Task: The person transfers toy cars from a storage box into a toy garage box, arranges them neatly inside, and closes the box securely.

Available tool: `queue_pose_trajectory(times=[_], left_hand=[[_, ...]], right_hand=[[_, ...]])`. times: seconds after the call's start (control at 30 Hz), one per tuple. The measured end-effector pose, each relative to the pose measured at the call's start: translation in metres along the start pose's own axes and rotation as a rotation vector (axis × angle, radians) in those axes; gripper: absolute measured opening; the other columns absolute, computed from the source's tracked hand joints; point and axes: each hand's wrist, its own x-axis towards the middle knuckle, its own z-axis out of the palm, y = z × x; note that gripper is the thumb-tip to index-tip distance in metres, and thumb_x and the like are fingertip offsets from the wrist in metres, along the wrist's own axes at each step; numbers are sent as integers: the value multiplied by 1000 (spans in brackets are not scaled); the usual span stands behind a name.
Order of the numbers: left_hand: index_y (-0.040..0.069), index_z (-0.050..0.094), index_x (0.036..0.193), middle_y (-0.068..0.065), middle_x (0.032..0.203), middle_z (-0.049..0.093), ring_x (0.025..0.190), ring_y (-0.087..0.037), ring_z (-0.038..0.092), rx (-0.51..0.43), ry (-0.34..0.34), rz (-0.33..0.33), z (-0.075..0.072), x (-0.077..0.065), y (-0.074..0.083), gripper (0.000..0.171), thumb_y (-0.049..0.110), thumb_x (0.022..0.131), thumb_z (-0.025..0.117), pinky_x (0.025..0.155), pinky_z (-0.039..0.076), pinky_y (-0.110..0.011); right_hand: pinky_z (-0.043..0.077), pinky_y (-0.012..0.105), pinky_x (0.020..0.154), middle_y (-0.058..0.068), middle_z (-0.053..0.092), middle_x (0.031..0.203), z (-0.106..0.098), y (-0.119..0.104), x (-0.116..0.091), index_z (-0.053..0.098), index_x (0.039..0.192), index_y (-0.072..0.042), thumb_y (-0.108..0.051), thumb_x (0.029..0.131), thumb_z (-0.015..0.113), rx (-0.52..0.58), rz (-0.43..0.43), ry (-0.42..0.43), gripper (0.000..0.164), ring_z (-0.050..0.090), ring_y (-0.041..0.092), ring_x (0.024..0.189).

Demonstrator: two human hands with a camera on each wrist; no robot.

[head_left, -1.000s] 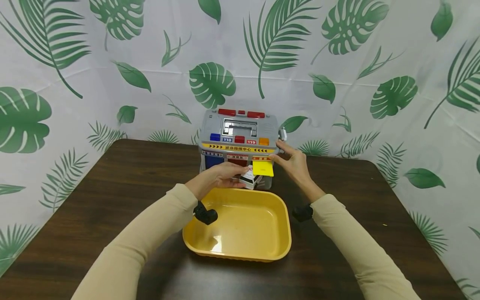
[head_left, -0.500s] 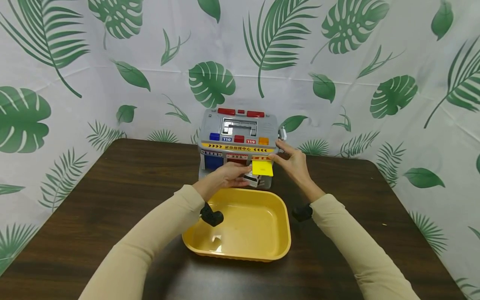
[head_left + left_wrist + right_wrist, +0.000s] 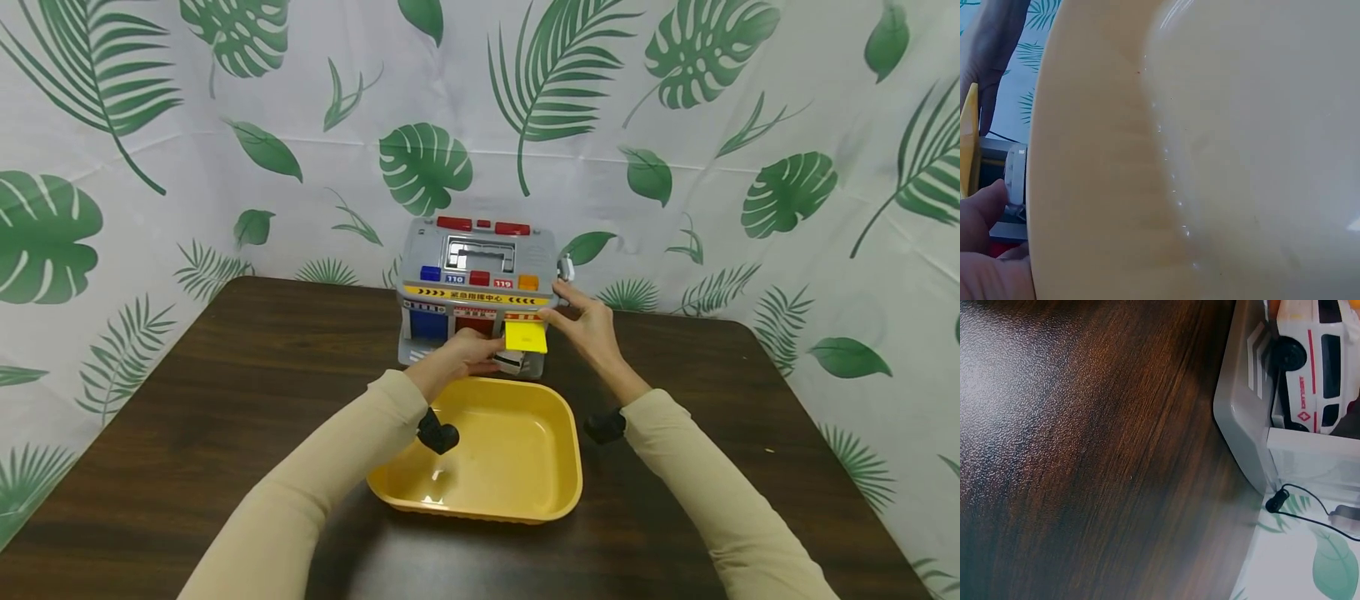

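Note:
A grey toy rescue station (image 3: 480, 293) has a yellow garage door (image 3: 526, 337) raised at its right bay. Under that door a white toy ambulance (image 3: 509, 361) is partly inside the bay; its red lettering shows in the right wrist view (image 3: 1310, 381). My left hand (image 3: 461, 354) holds the rear of the ambulance, and the left wrist view shows the thumb (image 3: 992, 199) against it. At the station's right front corner my right hand (image 3: 588, 327) holds the raised door by its edge, thumb at the door and index finger higher on the corner. Its fingertips are partly hidden.
A yellow plastic bin (image 3: 487, 450) stands right in front of the station, under my left wrist. A white key-like piece (image 3: 567, 268) sticks out at the station's right side. The blue door (image 3: 428, 323) and red door are down. Behind hangs a leaf-print cloth (image 3: 322, 175).
My left hand has moved to the right and pushed the ambulance farther under the yellow door, so less of it shows. The right hand and the door have stayed in place.

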Motion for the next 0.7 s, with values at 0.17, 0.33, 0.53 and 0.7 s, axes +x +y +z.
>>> queue_pose_trajectory(times=[0.17,0.33,0.53,0.7], left_hand=[[-1,55,126,-16,127,56,105,-26,59,154,62,15,2,-1,-2,41,24,93,59,93,50,-34],[-3,48,129,-19,128,51,98,-27,63,143,91,8,3,-2,-2,49,27,92,61,85,53,-30],[-5,46,130,-21,131,49,103,-28,64,63,71,-18,2,-4,0,48,21,93,61,90,51,-30],[-5,47,128,-21,127,52,107,-28,63,2,48,-45,3,-3,2,43,15,92,61,91,50,-31]], right_hand=[[53,36,84,12,49,139,0,1,0,54,133,-8,-28,82,72,1,-1,0,57,60,30,111],[54,37,81,12,49,139,1,2,0,54,132,-6,-26,82,72,19,-4,1,56,65,31,102],[55,36,80,12,48,140,1,1,0,53,133,-6,-26,83,71,21,-9,-5,57,66,31,99],[55,38,80,12,48,140,1,0,0,53,133,-6,-25,83,71,21,-11,-2,57,66,32,99]])
